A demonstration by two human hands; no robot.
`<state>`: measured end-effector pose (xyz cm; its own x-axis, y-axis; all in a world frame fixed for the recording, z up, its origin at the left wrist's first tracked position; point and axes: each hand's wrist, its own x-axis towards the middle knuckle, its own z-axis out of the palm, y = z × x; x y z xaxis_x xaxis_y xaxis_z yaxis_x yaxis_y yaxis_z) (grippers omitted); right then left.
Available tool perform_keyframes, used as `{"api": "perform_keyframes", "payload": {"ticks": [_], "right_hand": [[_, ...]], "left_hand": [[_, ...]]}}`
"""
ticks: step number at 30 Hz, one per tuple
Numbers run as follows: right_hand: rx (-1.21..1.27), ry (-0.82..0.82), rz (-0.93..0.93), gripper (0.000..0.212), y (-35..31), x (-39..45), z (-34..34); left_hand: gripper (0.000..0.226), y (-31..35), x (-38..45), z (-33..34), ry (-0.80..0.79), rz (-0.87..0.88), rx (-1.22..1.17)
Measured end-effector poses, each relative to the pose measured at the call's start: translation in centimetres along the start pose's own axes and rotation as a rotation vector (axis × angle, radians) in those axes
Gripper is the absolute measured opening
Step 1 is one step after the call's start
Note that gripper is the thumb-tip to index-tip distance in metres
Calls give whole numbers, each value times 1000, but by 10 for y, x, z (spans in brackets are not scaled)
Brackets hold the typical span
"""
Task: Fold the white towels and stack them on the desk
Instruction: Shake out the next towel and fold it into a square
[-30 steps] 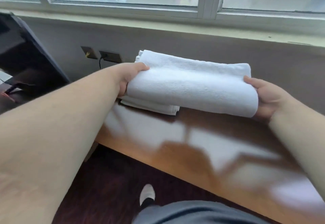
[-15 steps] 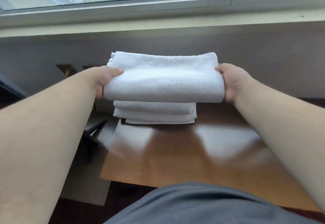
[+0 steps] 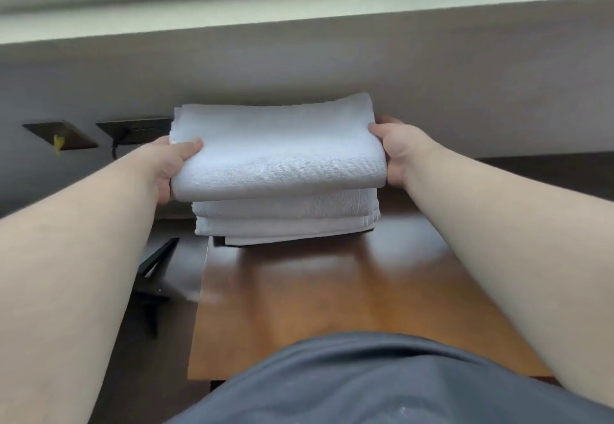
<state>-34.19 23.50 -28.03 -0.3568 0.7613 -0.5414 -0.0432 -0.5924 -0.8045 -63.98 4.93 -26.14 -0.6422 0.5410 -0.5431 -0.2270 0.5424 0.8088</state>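
Wooden desk [image 3: 332,290] below me: at 12 o'clock, my left hand [image 3: 166,164] and right hand [image 3: 398,151] grip a folded towel [image 3: 275,151] over the towel stack [image 3: 285,220].

A second ago the folded towel [image 3: 277,147], gripped at its ends by the left hand [image 3: 167,166] and right hand [image 3: 397,154], sat to the right of the stack [image 3: 285,215] on the bench [image 3: 332,294]. It was carried left until it hung squarely over the stack, and lowered until its underside about met the top towel there.
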Motion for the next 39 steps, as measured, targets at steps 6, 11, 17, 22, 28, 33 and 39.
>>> {"api": "perform_keyframes", "payload": {"ticks": [6,11,17,22,28,33,39], "right_hand": [[-44,52,89,31,20,24,-4],[-151,83,177,19,23,43,-8],[-206,128,80,41,24,62,3],[-629,279,-66,41,34,68,-3],[-538,255,-81,44,27,69,-6],[-500,277,-106,36,30,63,-8],[-650,251,-126,46,20,59,-4]], "left_hand": [[31,-19,39,11,-24,-64,23],[39,-22,60,19,51,-107,175],[58,-22,78,11,56,-32,139],[77,-26,72,16,109,-36,349],[78,-24,75,14,107,-19,276],[79,-30,78,17,92,19,273],[79,-25,69,24,148,57,383]]}}
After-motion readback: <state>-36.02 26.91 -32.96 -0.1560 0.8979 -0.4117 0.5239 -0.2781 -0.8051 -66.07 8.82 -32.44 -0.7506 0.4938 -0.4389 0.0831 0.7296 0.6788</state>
